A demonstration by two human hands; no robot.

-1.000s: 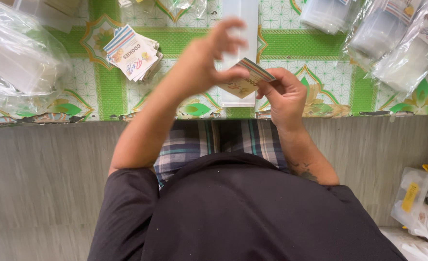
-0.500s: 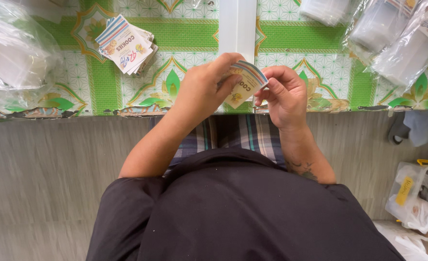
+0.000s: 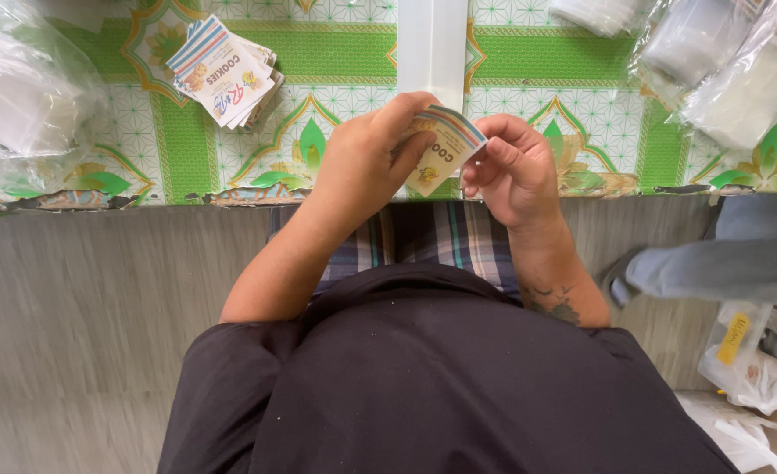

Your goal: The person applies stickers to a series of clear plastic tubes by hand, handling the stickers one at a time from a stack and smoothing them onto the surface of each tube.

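Paper label stack (image 3: 445, 149) held at table edge (image 3: 230, 197) | left hand (image 3: 366, 162) clasps its left side | right hand (image 3: 515, 171) pinches top label's right edge | second label pile (image 3: 223, 72) lies upper left on green-patterned cloth

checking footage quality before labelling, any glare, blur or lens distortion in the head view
Head view: light is soft and even, no hard shadows. The clear plastic bags at upper right show white glare. Both hands and the small striped paper label they pinch are sharp, with no motion blur. Wide-angle lens: the table edge bows slightly.
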